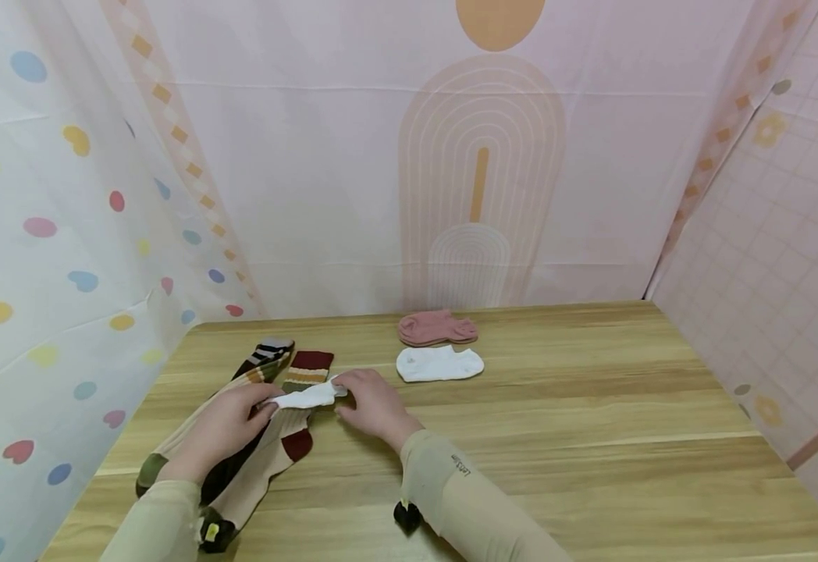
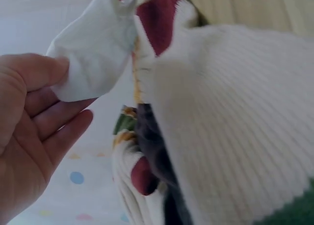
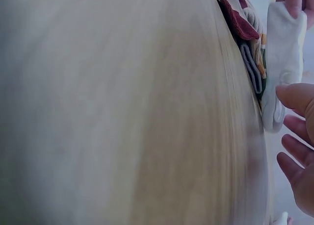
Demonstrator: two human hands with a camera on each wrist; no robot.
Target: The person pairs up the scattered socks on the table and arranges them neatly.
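A white ankle sock [image 1: 307, 397] is held stretched between both hands above the pile of long socks. My left hand [image 1: 229, 425] pinches one end; in the left wrist view its thumb lies on the white fabric [image 2: 95, 48] with the fingers behind. At the other end, my right hand [image 1: 374, 404] pinches the sock, and the right wrist view shows its thumb on the white cloth [image 3: 284, 48]. Below lie a long cream sock [image 1: 257, 476] with a maroon heel and striped cuff, and a dark striped sock [image 1: 268, 353], partly covered by my left arm.
Toward the back middle of the wooden table [image 1: 556, 437], a white ankle sock [image 1: 440, 364] lies flat just in front of folded pink ankle socks [image 1: 426, 329]. A patterned curtain [image 1: 311, 195] hangs behind the table, and others hang at both sides.
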